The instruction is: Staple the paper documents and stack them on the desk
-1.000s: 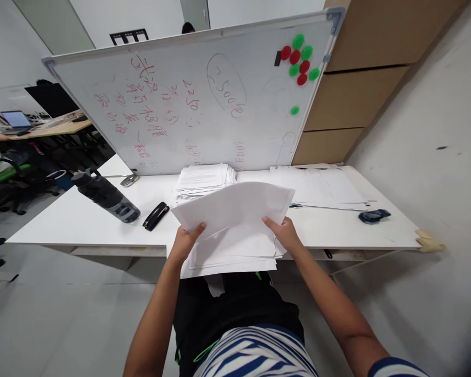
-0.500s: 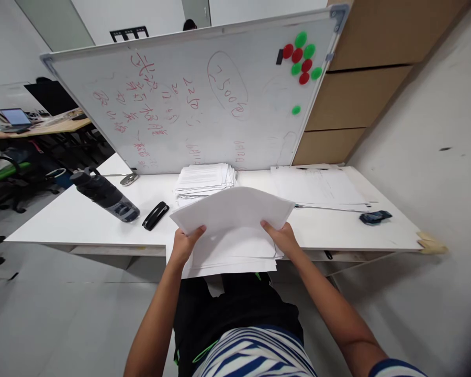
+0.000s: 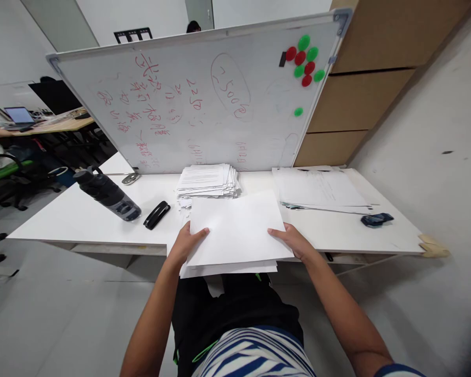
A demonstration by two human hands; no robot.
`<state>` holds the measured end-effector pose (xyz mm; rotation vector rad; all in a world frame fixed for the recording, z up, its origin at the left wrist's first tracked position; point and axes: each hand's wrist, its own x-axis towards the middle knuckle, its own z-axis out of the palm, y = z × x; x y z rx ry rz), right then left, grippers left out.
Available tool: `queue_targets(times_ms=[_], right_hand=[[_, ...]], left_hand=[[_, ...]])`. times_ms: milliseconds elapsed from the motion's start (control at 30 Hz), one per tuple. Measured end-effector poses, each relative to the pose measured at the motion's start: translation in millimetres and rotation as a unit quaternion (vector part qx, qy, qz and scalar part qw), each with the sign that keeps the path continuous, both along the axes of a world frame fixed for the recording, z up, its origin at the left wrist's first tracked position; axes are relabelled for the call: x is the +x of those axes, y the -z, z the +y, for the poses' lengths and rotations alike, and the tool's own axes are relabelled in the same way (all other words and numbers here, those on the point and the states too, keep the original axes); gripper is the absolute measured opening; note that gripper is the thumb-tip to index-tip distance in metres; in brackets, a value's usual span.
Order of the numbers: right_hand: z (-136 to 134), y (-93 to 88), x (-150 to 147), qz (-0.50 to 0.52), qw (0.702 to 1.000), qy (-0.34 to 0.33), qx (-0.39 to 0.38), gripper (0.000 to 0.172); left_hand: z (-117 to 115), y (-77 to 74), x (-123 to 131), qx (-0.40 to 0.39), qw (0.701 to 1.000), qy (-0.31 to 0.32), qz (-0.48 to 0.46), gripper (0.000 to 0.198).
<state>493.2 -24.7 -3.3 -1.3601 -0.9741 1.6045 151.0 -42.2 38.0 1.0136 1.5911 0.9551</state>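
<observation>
Blank white sheets of paper point(image 3: 237, 228) lie nearly flat between my two hands, above more sheets point(image 3: 235, 268) that stick out at the desk's front edge. My left hand point(image 3: 187, 242) grips their left side, thumb on top and fingers hidden beneath. On the right side, my right hand point(image 3: 294, 240) holds them in the same way. Just beyond the sheets stands an uneven stack of printed papers point(image 3: 208, 180). A black stapler point(image 3: 157, 214) rests to the left of my left hand.
A dark water bottle point(image 3: 108, 193) and a computer mouse point(image 3: 131, 178) are on the left of the white desk point(image 3: 63, 220). Large papers point(image 3: 322, 188) and a small dark object point(image 3: 377, 219) lie right. Behind leans a whiteboard point(image 3: 259, 104), beside cardboard boxes point(image 3: 349, 99). A person's arm point(image 3: 2, 133) shows far left.
The held sheets, bowed up with their far edge raised before, have come down and now lie flatter. Both hands keep their grip at the sides, the right slightly further out.
</observation>
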Motion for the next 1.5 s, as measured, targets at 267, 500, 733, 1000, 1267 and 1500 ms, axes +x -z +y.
queue_targets(times_ms=[267, 500, 733, 1000, 1267, 1500], right_hand=[[2, -8.1, 13, -0.018, 0.998, 0.060, 0.008, 0.033], [19, 7.6, 45, 0.012, 0.999, 0.029, -0.024, 0.039], [21, 5.9, 38, -0.030, 0.999, 0.002, -0.025, 0.033], [22, 18.0, 38, -0.066, 0.998, -0.019, 0.002, 0.027], [18, 20.7, 44, -0.003, 1.000, -0.014, 0.002, 0.036], [16, 11.5, 47, 0.026, 0.999, -0.003, -0.021, 0.037]], left_hand=[[18, 21.4, -13, 0.080, 0.992, -0.022, 0.096, 0.079], [72, 21.0, -105, 0.132, 0.826, -0.126, 0.534, 0.065], [78, 53.2, -150, 0.111, 0.823, -0.146, 0.538, 0.046], [70, 52.2, -149, 0.172, 0.841, -0.183, 0.479, 0.042], [47, 36.9, -124, 0.262, 0.852, -0.168, 0.422, 0.040], [29, 34.5, -58, 0.252, 0.854, 0.085, 0.448, 0.038]])
